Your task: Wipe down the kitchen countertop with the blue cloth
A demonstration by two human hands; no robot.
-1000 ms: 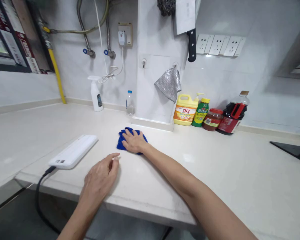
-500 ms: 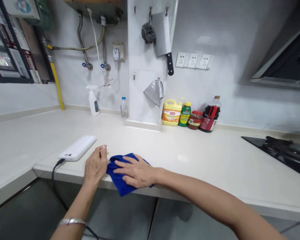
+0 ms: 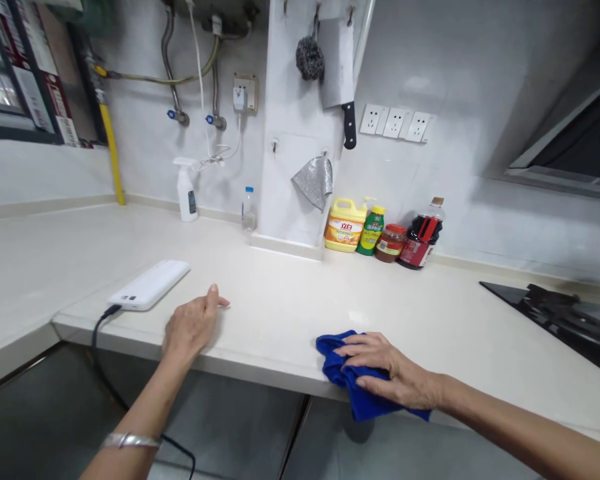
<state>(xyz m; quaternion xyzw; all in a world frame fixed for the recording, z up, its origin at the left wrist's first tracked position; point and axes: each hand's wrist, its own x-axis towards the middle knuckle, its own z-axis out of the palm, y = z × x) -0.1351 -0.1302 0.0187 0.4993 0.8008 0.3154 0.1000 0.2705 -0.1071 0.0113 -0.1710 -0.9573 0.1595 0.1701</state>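
Observation:
Under my right hand (image 3: 387,370) is a blue cloth (image 3: 337,357), bunched at its left end and pressed onto the front edge of the white countertop (image 3: 275,313). Part of the cloth hangs over that edge. My right fingers lie across it and grip it from above. Well to the left, my left hand (image 3: 193,327) leans on the countertop with nothing in it. Its thumb and one finger point away to the right, apart from each other; the other fingers are hidden beneath. Beyond it to the left lies a white phone-like device (image 3: 150,285) with a black cable plugged in.
Along the wall stand a spray bottle (image 3: 187,193), a clear bottle (image 3: 249,210), a yellow jug (image 3: 345,227), a green bottle (image 3: 371,232), a red-lidded jar (image 3: 391,244) and a dark sauce bottle (image 3: 421,237). A cleaver (image 3: 337,67) hangs above. At right is a black stove (image 3: 555,313).
My right hand has slid the blue cloth rightward along the counter's front edge, away from my left hand. The left hand stays near its place, its thumb and a finger now further apart.

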